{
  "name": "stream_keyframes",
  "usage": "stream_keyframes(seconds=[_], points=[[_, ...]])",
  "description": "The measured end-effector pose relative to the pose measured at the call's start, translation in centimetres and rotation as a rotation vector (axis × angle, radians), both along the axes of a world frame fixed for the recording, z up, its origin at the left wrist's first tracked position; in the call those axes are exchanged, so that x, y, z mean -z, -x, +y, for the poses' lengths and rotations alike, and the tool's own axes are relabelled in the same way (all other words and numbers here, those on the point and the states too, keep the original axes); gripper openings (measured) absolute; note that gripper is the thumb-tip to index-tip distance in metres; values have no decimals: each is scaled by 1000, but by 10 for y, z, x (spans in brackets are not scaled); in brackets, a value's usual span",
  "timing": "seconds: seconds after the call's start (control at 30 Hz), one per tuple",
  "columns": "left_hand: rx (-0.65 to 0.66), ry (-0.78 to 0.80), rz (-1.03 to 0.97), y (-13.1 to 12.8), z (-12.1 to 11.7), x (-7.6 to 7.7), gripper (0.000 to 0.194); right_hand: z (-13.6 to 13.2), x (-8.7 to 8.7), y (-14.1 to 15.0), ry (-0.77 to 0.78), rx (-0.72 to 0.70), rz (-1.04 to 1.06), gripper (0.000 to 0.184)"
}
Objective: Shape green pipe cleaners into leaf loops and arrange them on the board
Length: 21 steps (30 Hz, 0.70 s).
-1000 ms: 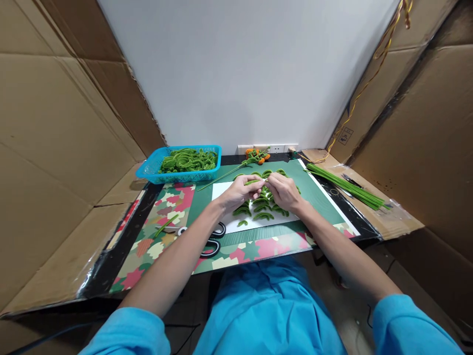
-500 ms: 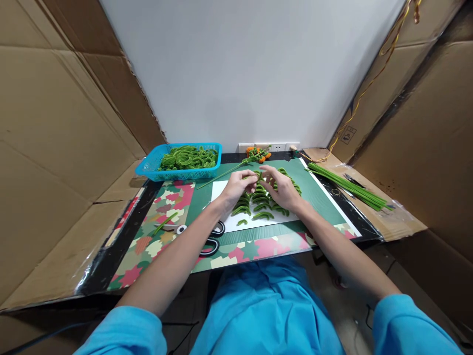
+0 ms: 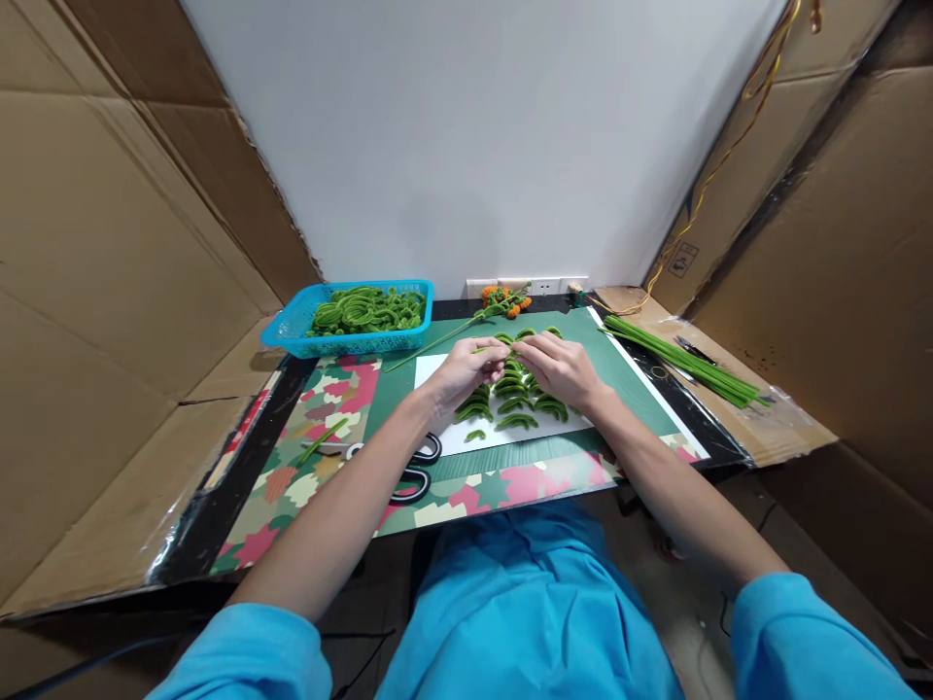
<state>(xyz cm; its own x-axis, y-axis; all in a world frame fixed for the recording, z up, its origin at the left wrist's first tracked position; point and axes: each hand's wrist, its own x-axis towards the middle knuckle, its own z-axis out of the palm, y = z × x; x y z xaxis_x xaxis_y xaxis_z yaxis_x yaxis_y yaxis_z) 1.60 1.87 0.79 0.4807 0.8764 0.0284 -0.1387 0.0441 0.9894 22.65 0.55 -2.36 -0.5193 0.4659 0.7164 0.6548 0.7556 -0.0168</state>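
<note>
My left hand and my right hand meet over the middle of the mat, fingertips pinched together. Between them is a short green pipe cleaner, mostly hidden by the fingers. Below lies a white sheet with rows of curved green pipe-cleaner pieces; my hands cover some of the rows. One smaller bent piece lies apart near the sheet's front edge. Black-handled scissors rest beside my left forearm, which hides part of them.
A blue basket holding green pipe cleaners stands at the back left. An orange-and-green pipe-cleaner flower lies by the wall sockets. Long green stems and pliers are on the right. Cardboard walls flank the table.
My right hand's fingers have closed in and moved left to meet my left fingertips at the green pipe cleaner. My left hand stays nearly in place, and the view has shifted slightly.
</note>
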Motion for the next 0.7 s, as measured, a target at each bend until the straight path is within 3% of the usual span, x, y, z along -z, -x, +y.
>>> stream_keyframes(seconds=[0.1, 0.2, 0.33, 0.4, 0.47, 0.53, 0.6, 0.7], points=[[-7, -49, 21, 0, 0, 2, 37, -2, 1, 5, 31, -12, 70, 31], [-22, -126, 62, 1, 0, 0, 38, -5, -3, 12, 153, -74, 297, 35], [-82, -284, 122, 5, -1, -9, 34, -7, -12, 19, 634, -239, 702, 42], [-111, -431, 202, 7, -3, -14, 29, -6, -14, 20, 893, -318, 867, 44], [-135, -628, 325, 9, -5, -16, 22, -4, -14, 22, 1022, -352, 952, 44], [-144, -788, 425, 11, -7, -15, 17, -2, -14, 22, 1048, -352, 962, 44], [-154, -852, 447, 13, -6, -12, 14, -2, -14, 21, 1040, -349, 957, 45], [-178, -838, 427, 16, -2, -9, 14, -4, -14, 17, 838, -282, 810, 43]])
